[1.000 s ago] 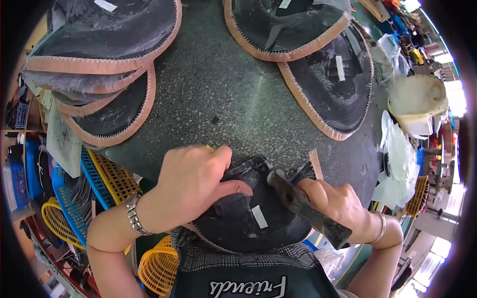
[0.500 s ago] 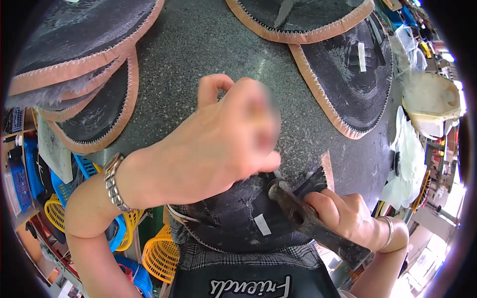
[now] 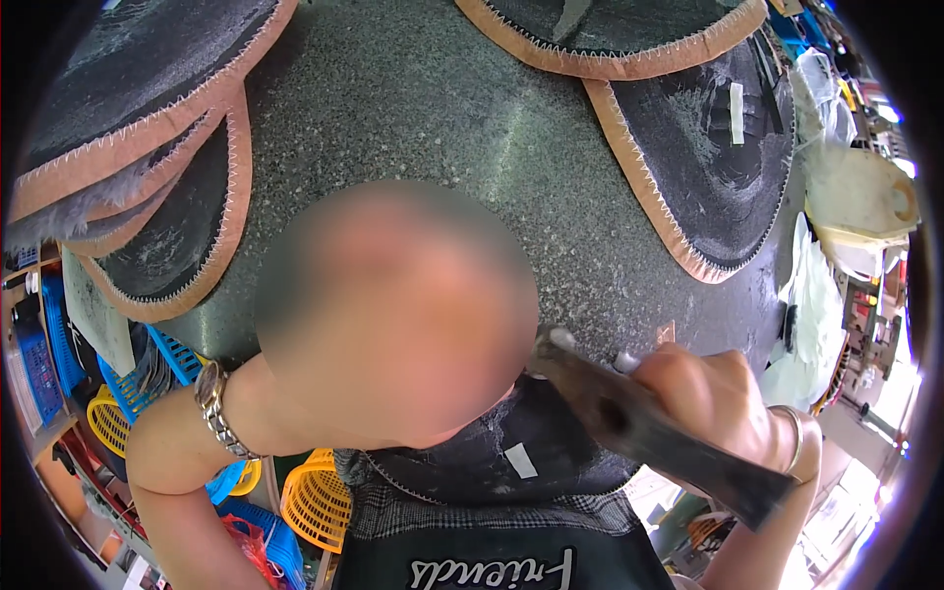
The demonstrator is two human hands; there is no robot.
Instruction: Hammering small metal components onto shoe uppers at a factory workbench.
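From where I stand, the right hand (image 3: 708,398) is closed around a dark, worn iron hammer (image 3: 678,438), its handle hidden by the fist; the left hand (image 3: 398,334) is too blurred to tell whether it is spread or holding anything. The hammer looks heavy and hard, weighted at the head, so I'd take it by the handle. Below the hands, against the apron (image 3: 492,551), sits a curved black sheet piece (image 3: 556,423), likely light, bendable and best held by its rim. The hammer is dull and scuffed; the piece is matt and scratched, with pale edge stitching and a white label (image 3: 521,460). Beyond, tan-edged black pieces (image 3: 703,182) lie on a speckled dark-green tabletop (image 3: 413,108).
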